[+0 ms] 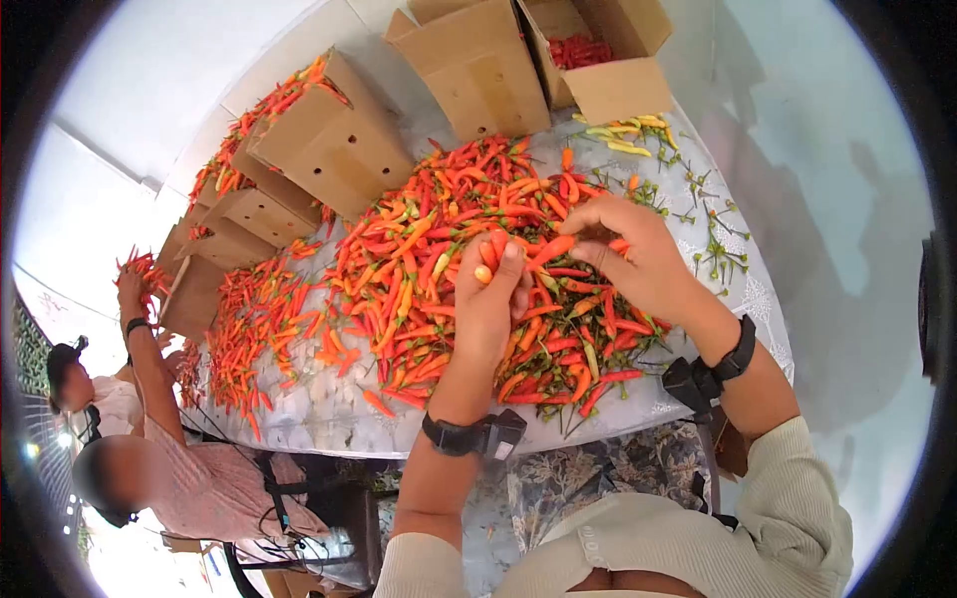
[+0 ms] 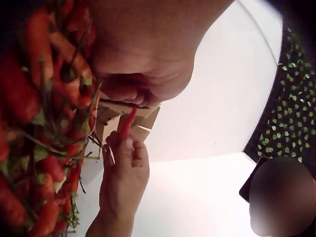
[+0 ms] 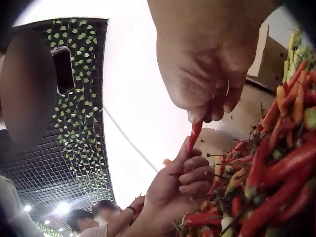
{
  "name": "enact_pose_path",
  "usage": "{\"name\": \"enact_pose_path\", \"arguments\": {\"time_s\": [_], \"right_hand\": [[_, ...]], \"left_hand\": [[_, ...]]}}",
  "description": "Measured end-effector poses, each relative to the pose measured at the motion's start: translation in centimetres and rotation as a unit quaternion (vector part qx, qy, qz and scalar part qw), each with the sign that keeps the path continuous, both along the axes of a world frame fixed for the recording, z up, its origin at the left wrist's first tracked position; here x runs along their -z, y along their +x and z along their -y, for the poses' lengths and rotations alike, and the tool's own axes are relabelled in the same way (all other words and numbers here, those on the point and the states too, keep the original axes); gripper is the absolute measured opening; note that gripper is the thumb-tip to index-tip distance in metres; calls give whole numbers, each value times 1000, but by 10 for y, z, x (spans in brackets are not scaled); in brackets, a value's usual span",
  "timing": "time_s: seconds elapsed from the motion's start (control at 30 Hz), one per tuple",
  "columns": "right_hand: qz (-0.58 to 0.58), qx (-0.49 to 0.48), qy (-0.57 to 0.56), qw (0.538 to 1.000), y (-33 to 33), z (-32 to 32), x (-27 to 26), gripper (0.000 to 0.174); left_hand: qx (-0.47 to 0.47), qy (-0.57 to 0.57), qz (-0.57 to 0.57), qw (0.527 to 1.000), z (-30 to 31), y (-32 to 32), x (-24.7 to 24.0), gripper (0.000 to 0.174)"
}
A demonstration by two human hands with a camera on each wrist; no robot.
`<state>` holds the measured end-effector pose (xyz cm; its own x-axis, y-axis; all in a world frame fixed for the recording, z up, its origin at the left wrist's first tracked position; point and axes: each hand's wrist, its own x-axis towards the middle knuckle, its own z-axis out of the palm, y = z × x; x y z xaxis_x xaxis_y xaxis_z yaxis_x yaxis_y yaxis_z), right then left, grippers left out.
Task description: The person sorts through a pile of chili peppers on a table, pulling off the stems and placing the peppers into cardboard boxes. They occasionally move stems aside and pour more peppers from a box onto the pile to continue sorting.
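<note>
Between my two hands, above a big heap of chili peppers [image 1: 439, 289], is one red chili [image 3: 195, 136]. My right hand [image 1: 638, 254] pinches one end of it between thumb and fingertips. The other end meets the thumb and fingers of my left hand [image 1: 488, 299], which curl round several orange and red chilies; a pale tip pokes out beside the thumb. In the left wrist view, the red chili [image 2: 129, 123] stands up from the right hand's pinch, its far end reaching the left hand's fingers. Most of what lies in the left palm is hidden.
Cardboard boxes [image 1: 474, 85] line the back, one with red chilies inside. Yellow chilies [image 1: 628, 135] and loose green stems [image 1: 723, 254] lie on the right of the white-covered table [image 1: 748, 309]. At left, another person [image 1: 199, 478] stands, and an arm lifts a handful of chilies.
</note>
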<state>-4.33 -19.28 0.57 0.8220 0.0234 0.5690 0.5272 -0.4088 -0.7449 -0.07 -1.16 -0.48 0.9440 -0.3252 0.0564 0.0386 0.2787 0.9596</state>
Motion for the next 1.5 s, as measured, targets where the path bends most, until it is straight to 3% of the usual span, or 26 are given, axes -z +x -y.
{"name": "enact_pose_path", "arguments": {"time_s": [0.17,0.33,0.6,0.87,0.97,1.07,1.17,1.23,1.3,1.37,1.5], "right_hand": [[-8,-22,16,1000,-3,-6,0,15],[-90,-30,90,991,-5,-7,2,14],[-78,-105,137,982,6,-1,17,13],[-107,-119,113,981,10,1,20,15],[-169,-142,152,963,9,2,18,18],[-226,-209,274,911,13,2,25,20],[-235,-189,417,857,13,-1,24,23],[-161,-27,305,938,14,9,15,21],[-50,134,149,978,17,19,16,19],[97,285,-40,953,22,27,24,18],[27,154,-158,975,12,17,21,13]], "left_hand": [[131,56,50,989,-5,-1,5,24],[112,72,80,988,-2,-5,7,22],[119,70,145,980,0,-3,17,24],[145,94,176,969,-2,0,20,22],[137,89,172,972,-1,-3,17,22],[163,86,138,973,-5,0,13,23],[157,64,102,980,-6,1,11,23],[119,35,82,989,-3,-1,8,22],[71,-11,49,996,-2,-1,9,23],[54,-78,22,995,-5,5,13,25],[57,-111,-13,992,-9,5,10,23]]}}
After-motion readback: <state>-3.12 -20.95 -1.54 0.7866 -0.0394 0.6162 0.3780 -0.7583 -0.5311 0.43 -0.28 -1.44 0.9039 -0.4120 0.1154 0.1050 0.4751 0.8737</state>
